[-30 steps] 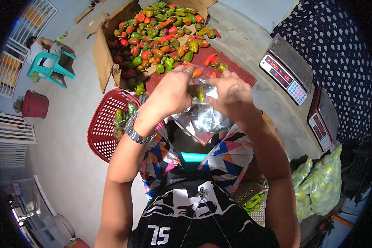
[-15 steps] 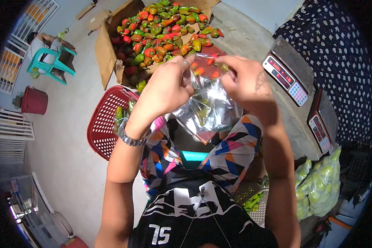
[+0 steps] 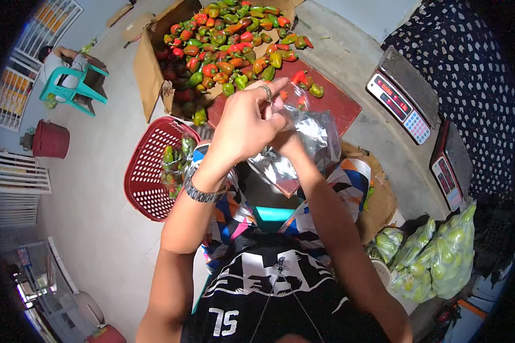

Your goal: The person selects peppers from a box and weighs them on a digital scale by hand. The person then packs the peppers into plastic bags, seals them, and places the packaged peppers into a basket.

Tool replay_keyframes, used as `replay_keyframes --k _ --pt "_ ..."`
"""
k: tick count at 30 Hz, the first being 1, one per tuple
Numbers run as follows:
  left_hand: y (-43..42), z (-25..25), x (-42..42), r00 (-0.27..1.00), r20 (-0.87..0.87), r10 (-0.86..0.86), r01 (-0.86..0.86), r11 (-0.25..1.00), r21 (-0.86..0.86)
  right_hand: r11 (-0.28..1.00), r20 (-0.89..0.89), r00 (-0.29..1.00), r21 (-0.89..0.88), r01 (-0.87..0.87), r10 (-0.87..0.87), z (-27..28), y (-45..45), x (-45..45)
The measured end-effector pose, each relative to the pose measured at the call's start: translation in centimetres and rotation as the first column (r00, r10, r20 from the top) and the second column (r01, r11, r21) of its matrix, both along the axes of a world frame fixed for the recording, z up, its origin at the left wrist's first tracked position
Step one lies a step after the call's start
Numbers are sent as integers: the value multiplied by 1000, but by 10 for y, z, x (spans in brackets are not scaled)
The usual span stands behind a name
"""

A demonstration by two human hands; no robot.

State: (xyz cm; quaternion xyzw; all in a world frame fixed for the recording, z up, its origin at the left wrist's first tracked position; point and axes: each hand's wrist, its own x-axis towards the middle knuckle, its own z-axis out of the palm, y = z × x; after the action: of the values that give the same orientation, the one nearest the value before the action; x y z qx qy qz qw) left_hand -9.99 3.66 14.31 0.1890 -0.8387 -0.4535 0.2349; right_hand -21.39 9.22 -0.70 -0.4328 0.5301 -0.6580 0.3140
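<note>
A clear plastic bag hangs from my hands over my lap and the near edge of a dark red board. My left hand, with a ring and a metal watch, is closed on the bag's upper part. Right beside it, partly covered by it, my right hand is closed on the bag below my left fingers. Just past the bag, several red and green peppers lie on the board. Behind them a heap of mixed peppers fills an open cardboard box.
A red perforated basket with bagged green peppers stands at my left. Two digital scales sit to the right, near bags of green produce. A person is beside a teal chair at the far left.
My right hand has moved left from the bag's far side to meet my left hand. The bag's top is now gathered between them, and more of the red board shows.
</note>
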Motion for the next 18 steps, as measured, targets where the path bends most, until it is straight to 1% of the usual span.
replay_keyframes --k 1,2,3,5,6,7,8,9,10,11,12,13,14,16,17,18 --pt "-4 1 4 998 -49 -29 28 999 -17 990 158 978 -50 -130 136 -7 -18 -10" --pt "-8 4 13 990 -126 -62 72 994 80 965 310 914 -101 -242 262 -14 -36 -21" --pt "-13 9 24 969 -245 -28 96 959 266 986 246 956 -92 -138 157 9 -32 -14" --pt "-38 4 47 909 -413 49 118 922 370 994 113 990 -67 86 -78 57 -24 0" --pt "-52 -10 54 852 -514 99 130 911 391 989 228 963 -18 -146 146 57 -23 -21" --pt "-63 -16 61 848 -516 117 136 895 426 930 331 870 -88 -358 366 55 -30 -36" --pt "-69 -30 59 894 -442 78 83 940 332 827 418 724 -145 -543 549 53 -37 -50" --pt "-73 -40 57 932 -359 50 36 973 229 678 443 530 -307 -668 723 49 -49 -58" --pt "-62 -43 51 965 -259 -45 121 950 288 696 313 622 -293 -656 718 53 -49 -52" --pt "-51 -52 38 968 -240 -78 154 935 319 720 179 703 -281 -634 689 57 -49 -46" --pt "-45 -55 28 971 -216 -106 164 948 272 898 -150 912 -173 -405 383 79 -38 -18" --pt "-39 -59 17 972 -193 -132 175 959 224 936 -559 818 -197 -291 137 91 -35 -15" --pt "-48 -88 14 962 -260 -83 148 960 239 943 -808 555 -312 -120 -197 103 -32 -12" --pt "-56 -115 5 964 -258 -72 116 980 160 950 -880 438 -275 -150 -186 137 -13 -18" --pt "-53 -107 0 976 -189 -104 117 991 57 953 -910 374 -256 -161 -181 151 -6 -21" --pt "-48 -98 -6 974 -197 -113 126 990 55 947 -917 351 -265 -180 -190 157 -5 -25"
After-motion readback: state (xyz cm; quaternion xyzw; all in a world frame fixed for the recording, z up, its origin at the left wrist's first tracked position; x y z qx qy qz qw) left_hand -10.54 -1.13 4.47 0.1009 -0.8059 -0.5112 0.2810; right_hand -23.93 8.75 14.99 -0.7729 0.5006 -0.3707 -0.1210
